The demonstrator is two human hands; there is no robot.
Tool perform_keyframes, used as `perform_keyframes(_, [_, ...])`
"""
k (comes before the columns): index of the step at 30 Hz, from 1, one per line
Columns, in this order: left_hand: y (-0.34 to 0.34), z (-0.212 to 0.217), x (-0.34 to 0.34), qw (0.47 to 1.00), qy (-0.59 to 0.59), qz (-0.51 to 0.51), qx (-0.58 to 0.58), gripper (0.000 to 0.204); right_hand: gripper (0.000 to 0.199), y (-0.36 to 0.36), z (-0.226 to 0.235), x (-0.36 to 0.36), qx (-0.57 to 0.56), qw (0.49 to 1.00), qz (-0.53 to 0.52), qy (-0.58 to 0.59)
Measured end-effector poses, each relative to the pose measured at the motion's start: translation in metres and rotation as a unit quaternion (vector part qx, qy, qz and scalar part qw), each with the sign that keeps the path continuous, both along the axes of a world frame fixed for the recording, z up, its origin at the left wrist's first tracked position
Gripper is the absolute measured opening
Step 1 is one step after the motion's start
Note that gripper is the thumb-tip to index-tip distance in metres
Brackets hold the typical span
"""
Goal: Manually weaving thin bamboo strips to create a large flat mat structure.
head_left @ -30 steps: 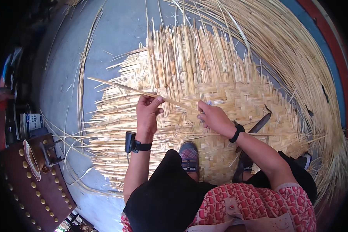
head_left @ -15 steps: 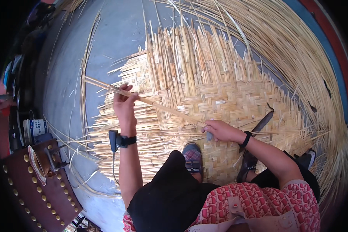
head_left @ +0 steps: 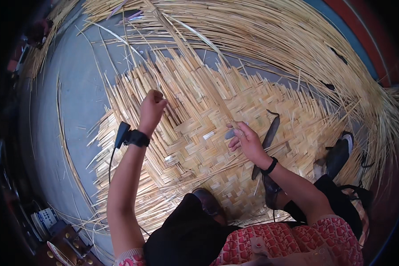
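Observation:
A half-woven mat of flat split reeds [head_left: 219, 162] spreads over the floor under my hands, its far and left edges bristling with loose strip ends. My right hand [head_left: 248, 141] is closed on the near end of a long split reed strip [head_left: 204, 77], which slants up and away to the far left. A small grey rounded piece [head_left: 230, 134] shows at its fingers; its kind is unclear. Above the mat's left part, my left hand [head_left: 152, 111] is curled into a fist. Whatever may be inside it is hidden. A dark curved tool [head_left: 270, 133] with a hooked tip lies beside my right hand.
A big heap of long reeds [head_left: 292, 48] curves along the far and right sides. Loose reeds [head_left: 64, 142] lie on the grey floor at left. My shoe [head_left: 209, 203] rests on the mat. A dark brown studded piece [head_left: 62, 246] stands at the lower left.
My left hand has come off the strip it was holding and curled up. The strip has swung from pointing left to pointing far away, still in my right hand. The view has shifted.

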State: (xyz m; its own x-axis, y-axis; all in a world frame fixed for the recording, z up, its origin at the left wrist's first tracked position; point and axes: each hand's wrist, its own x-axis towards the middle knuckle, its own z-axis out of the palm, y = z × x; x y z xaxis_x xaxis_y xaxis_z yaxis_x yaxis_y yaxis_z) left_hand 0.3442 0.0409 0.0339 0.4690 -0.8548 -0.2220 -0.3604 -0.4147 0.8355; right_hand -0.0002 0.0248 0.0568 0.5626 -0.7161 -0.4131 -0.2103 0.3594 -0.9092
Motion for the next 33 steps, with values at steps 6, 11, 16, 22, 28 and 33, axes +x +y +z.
perform_keyframes(6, [-0.045,-0.046,-0.038,0.942,-0.332,-0.052,0.014,0.02,0.03,0.004,-0.013,-0.029,0.015,0.999,-0.028,0.025])
perform_keyframes(11, [-0.046,-0.062,-0.022,0.885,-0.437,-0.144,0.074,0.014,0.029,0.006,-0.021,-0.038,0.028,0.998,-0.053,0.016])
perform_keyframes(16, [-0.066,-0.068,0.017,0.991,0.077,-0.027,0.105,0.012,0.03,0.009,-0.019,-0.03,0.011,0.999,-0.031,0.007])
perform_keyframes(22, [-0.07,-0.035,-0.012,0.958,0.26,0.047,0.109,0.02,0.03,-0.003,-0.002,-0.038,0.002,0.999,-0.04,0.035])
perform_keyframes(28, [-0.06,-0.049,-0.021,0.987,0.151,0.045,0.021,0.019,0.033,-0.006,0.0,-0.024,0.006,0.998,-0.058,0.033])
perform_keyframes(33, [-0.05,-0.038,-0.01,0.952,0.3,0.051,-0.02,0.031,0.033,-0.023,0.005,-0.009,-0.01,0.997,-0.067,0.038])
